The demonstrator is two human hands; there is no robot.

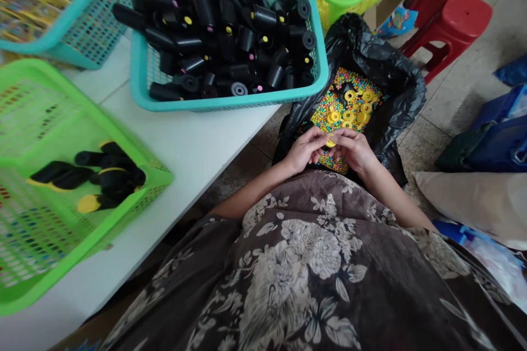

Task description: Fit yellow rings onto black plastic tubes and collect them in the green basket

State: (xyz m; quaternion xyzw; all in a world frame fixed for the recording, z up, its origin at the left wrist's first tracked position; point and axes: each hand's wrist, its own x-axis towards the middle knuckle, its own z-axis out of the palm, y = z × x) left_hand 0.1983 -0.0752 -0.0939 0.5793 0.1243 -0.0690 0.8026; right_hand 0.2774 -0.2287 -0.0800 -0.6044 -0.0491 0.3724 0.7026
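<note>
My left hand [307, 149] and my right hand [353, 148] meet above a box lined with a black plastic bag [370, 38]. Between their fingertips they pinch a small yellow plastic cap [330, 142], partly covered by the fingers. Below lie many tiny multicoloured beads [343, 78], with several yellow ring-shaped caps [348, 115] loose on top. A black piece lies among them. A turquoise basket [230, 100] to the left is heaped with black plastic tubes [242, 71], some showing yellow or pink beads at an opening.
On the white table [197, 148], a green basket [94, 115] holds several black tubes with yellow caps [111, 175]. Another turquoise basket [94, 27] stands behind it. A green basket of yellow caps [354, 0] is at the back. Red stool [465, 16] and blue containers [494, 137] stand right.
</note>
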